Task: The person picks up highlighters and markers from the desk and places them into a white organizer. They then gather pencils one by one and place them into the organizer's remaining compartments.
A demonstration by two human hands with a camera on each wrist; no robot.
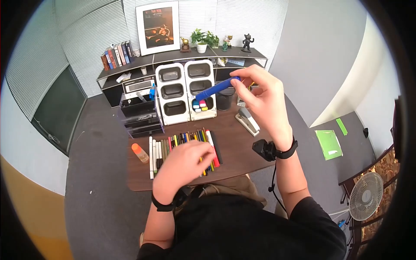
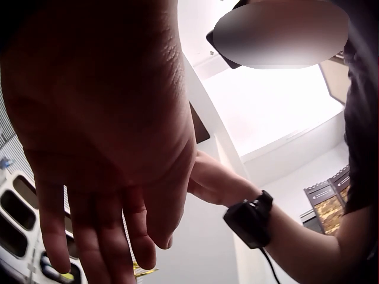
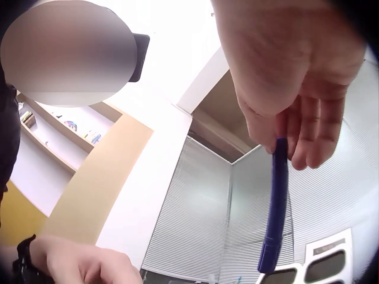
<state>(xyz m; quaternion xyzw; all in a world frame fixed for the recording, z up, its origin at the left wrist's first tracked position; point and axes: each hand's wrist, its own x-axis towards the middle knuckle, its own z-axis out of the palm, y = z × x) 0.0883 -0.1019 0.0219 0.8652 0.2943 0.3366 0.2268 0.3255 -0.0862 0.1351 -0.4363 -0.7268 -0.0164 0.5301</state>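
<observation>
Far left on the dark brown wood-grain worktop (image 1: 234,151), a clear plastic drawer unit (image 1: 141,118) is standing, its walls hard and glossy. Nearer, an orange-capped bottle (image 1: 140,153) is standing beside a row of slim, multicoloured pens and markers (image 1: 151,156), which are lying side by side. Left hand (image 1: 183,164) is hovering over the row, fingers loosely bent; grip holding nothing visible.

Centre, far side: two white, smooth-rimmed organisers (image 1: 173,100) (image 1: 199,79) are standing side by side, each showing three rounded dark compartments. The right one's nearest compartment is holding small coloured blocky items (image 1: 197,105).

Right of these, right hand (image 1: 266,97) is pinching the upper end of a blue cylindrical marker (image 1: 212,89), grip clamped; the marker is slanting down-left towards that compartment. Judged step: carrying it in the air. Next move would be calling for steady aim and rim clearance. A grey-and-white stapler (image 1: 248,121) is resting at right.
</observation>
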